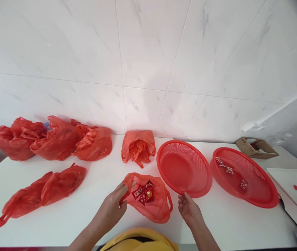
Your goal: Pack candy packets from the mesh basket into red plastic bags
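My left hand is closed on the left edge of a red plastic bag, which lies on the table with its mouth spread. Inside that bag are several red-wrapped sweets and one with a gold wrapper. At the near rim of a red mesh basket, my right hand pinches the edge between thumb and fingers. Nothing shows inside this basket, and its far side is near the wall. To its right, a second red basket holds a few small packets.
Several filled red bags stand at the back left, with a tied bag lying before them. A bundle of folded red bags sits by the wall. At right are a cardboard box and a white tray with red packets.
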Available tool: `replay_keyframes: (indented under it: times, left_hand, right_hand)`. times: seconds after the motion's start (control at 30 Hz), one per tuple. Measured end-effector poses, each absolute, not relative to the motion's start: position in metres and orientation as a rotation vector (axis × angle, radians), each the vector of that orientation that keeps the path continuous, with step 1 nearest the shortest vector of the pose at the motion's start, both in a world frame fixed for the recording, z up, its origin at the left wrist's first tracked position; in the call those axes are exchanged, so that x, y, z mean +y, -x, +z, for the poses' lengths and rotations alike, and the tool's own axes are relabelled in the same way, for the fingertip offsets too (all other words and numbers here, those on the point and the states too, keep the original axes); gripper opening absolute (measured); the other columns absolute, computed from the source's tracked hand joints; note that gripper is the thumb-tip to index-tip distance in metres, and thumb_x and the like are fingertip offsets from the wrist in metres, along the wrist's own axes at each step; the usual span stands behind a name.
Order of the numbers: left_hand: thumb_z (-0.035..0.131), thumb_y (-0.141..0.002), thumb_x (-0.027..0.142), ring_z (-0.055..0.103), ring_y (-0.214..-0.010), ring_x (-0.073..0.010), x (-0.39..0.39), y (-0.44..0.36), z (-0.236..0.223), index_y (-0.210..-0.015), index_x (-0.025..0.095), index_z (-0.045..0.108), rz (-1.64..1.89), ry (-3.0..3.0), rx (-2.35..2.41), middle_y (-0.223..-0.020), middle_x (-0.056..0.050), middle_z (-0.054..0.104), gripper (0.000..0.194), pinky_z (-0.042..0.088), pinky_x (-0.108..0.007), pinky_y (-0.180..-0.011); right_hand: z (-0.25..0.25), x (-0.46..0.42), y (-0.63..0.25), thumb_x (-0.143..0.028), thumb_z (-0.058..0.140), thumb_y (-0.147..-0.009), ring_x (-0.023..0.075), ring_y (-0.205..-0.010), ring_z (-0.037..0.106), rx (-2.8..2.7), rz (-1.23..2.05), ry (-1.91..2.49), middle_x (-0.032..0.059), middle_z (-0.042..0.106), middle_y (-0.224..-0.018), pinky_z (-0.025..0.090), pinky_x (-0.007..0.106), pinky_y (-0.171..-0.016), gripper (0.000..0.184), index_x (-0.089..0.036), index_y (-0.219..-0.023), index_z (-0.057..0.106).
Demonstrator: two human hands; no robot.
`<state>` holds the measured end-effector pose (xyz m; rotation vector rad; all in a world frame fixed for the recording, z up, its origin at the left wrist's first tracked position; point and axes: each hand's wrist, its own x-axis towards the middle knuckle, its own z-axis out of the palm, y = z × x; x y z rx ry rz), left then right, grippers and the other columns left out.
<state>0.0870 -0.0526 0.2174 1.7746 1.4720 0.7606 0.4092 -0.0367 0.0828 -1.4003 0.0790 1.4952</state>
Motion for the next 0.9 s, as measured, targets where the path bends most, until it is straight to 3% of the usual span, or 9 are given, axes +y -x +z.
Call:
replay_keyframes:
  times: [0.47,0.63,0.73,0.83,0.9]
  left_hand:
    - [0.037,-0.066,0.003,0.047,-0.066,-0.0123,-0.048,-0.088,0.215,-0.073,0.022,0.042,0.697,-1.811,1.46,-0.08,0.0,0.049,0.021,0.033,-0.022,-0.059]
    - [0.035,-0.065,0.001,0.049,-0.07,-0.0125,-0.049,-0.087,0.213,-0.073,0.022,0.04,0.691,-1.833,1.455,-0.081,0.0,0.049,0.023,0.034,-0.022,-0.06]
    - [0.035,-0.065,0.001,0.049,-0.071,-0.0123,-0.049,-0.087,0.212,-0.075,0.022,0.042,0.676,-1.849,1.457,-0.082,0.0,0.05,0.025,0.035,-0.022,-0.062]
    - [0.035,-0.065,0.001,0.049,-0.071,-0.0121,-0.048,-0.088,0.21,-0.077,0.022,0.045,0.66,-1.861,1.462,-0.084,-0.001,0.05,0.026,0.036,-0.021,-0.063]
    - [0.035,-0.065,0.002,0.049,-0.071,-0.0118,-0.048,-0.087,0.209,-0.078,0.022,0.046,0.669,-1.862,1.481,-0.084,-0.001,0.05,0.026,0.037,-0.021,-0.063]
  right_hand:
    - [0.084,-0.032,-0.411,-0.033,0.068,-0.076,0.0074,-0.056,0.057,0.049,1.522,1.454,-0.0005,0.064,-0.07,0.044,0.016,-0.046,0.018,-0.018,-0.077,0.058]
    - [0.1,-0.024,-0.407,-0.043,0.068,-0.074,0.0093,-0.057,0.057,-0.074,1.57,1.536,0.0018,0.064,-0.074,0.044,0.018,-0.047,0.029,-0.017,-0.085,0.059]
    - [0.107,-0.031,-0.394,-0.05,0.069,-0.071,0.009,-0.054,0.054,-0.292,1.561,1.654,-0.0015,0.06,-0.071,0.039,0.019,-0.045,0.039,-0.02,-0.093,0.059]
    - [0.111,-0.041,-0.373,-0.051,0.07,-0.068,0.0125,-0.063,0.057,-0.73,1.519,1.805,-0.0001,0.061,-0.082,0.044,0.023,-0.051,0.046,-0.022,-0.102,0.055]
    - [0.118,-0.045,-0.359,-0.047,0.071,-0.067,0.0152,-0.067,0.058,-0.971,1.581,1.765,0.0009,0.06,-0.082,0.047,0.026,-0.054,0.041,-0.02,-0.093,0.055]
